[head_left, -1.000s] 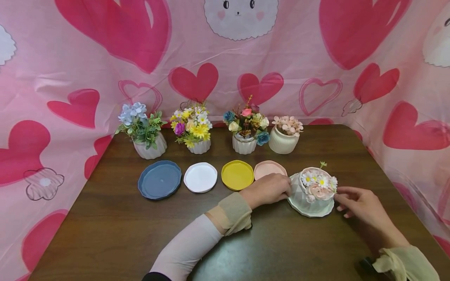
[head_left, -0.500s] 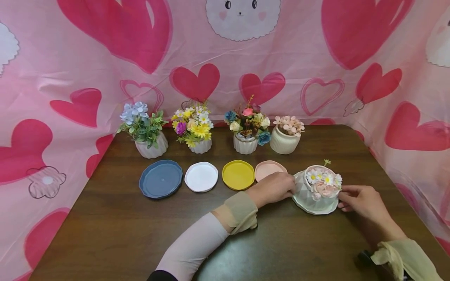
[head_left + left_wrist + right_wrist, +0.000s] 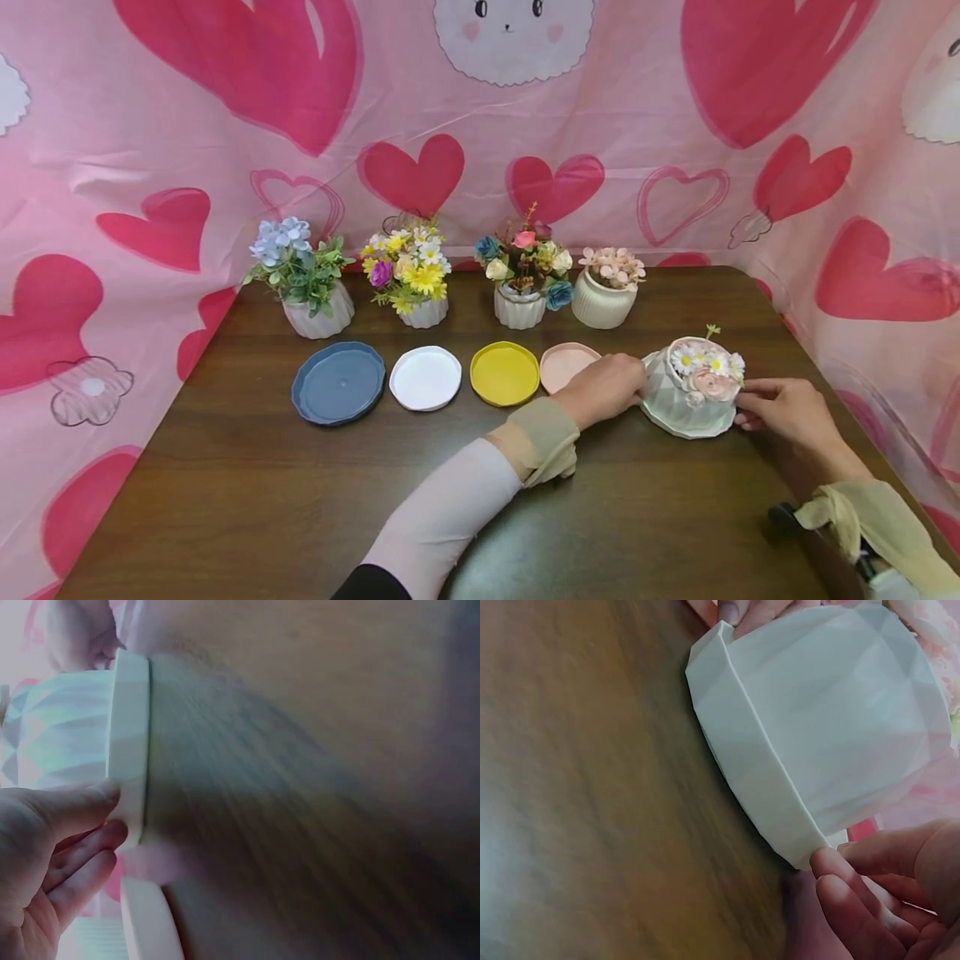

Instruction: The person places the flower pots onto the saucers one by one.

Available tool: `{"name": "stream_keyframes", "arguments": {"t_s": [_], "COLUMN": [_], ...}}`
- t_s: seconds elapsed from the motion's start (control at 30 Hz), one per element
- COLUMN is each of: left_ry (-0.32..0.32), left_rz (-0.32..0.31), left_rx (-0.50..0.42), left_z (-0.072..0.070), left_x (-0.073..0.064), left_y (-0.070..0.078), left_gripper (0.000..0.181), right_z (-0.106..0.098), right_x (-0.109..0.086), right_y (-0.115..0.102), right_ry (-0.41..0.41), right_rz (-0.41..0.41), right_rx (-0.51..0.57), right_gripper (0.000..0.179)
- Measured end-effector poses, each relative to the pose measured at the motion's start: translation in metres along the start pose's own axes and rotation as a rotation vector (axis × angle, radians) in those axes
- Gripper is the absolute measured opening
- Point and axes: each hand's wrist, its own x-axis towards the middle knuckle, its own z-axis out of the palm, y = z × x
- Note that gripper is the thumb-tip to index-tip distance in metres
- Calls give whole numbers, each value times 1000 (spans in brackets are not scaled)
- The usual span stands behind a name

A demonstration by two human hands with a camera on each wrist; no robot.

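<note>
A white faceted flower pot [image 3: 675,392] with daisies and pale pink blooms [image 3: 708,379] stands on a white angular saucer [image 3: 686,432] at the right of the table. From the left, my left hand [image 3: 609,387] pinches the saucer's rim, thumb on top and fingers against the edge in the left wrist view. On the opposite side my right hand [image 3: 795,412] pinches the rim between thumb and forefinger. In the right wrist view the saucer's wall [image 3: 742,750] sits low over the wood, and the pot [image 3: 840,712] is upright on it.
A row of saucers runs leftward: pink [image 3: 566,365], yellow [image 3: 505,375], white [image 3: 425,379], blue [image 3: 339,385]. Behind them stand potted flowers: pink [image 3: 604,304], mixed roses [image 3: 520,308], yellow daisies [image 3: 420,279], blue blooms [image 3: 317,317]. A pink heart-print cloth [image 3: 480,117] hangs behind the table.
The saucer with its pot has moved right and toward the back of the table, both hands travelling with it. My right fingers have closed in on the saucer's rim.
</note>
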Motion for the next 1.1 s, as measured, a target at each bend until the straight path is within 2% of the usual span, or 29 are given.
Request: {"name": "stream_keyframes", "arguments": {"t_s": [0.23, 0.37, 0.4, 0.5, 0.6, 0.73, 0.93, 1.1], "left_ry": [18, 36, 40, 51, 39, 17, -19, -56], "left_rz": [-70, -96, -101, -107, -111, -102, -32, 10], "left_rx": [-4, -4, 2, 13, 23, 20, 18, -19], "left_z": [1, 2, 2, 3, 3, 6, 4, -5], "left_x": [17, 24, 25, 28, 30, 31, 27, 20], "left_y": [1, -2, -2, -4, -4, -4, -6, -12], "left_gripper": [8, 13, 15, 18, 15, 4, 15, 12], "right_z": [-10, -13, -13, -12, -12, -14, -20, -25], "right_x": [15, 21, 23, 26, 29, 33, 39, 41], "right_y": [6, 6, 5, 4, 5, 8, 14, 16], "right_ry": [10, 30, 36, 45, 55, 69, 63, 81], "right_rz": [-8, -5, -6, -22, -24, -25, -11, 7], "right_rx": [77, 120, 139, 193, 214, 193, 203, 187], "right_gripper": [31, 7, 7, 27, 38, 39, 39, 36]}}
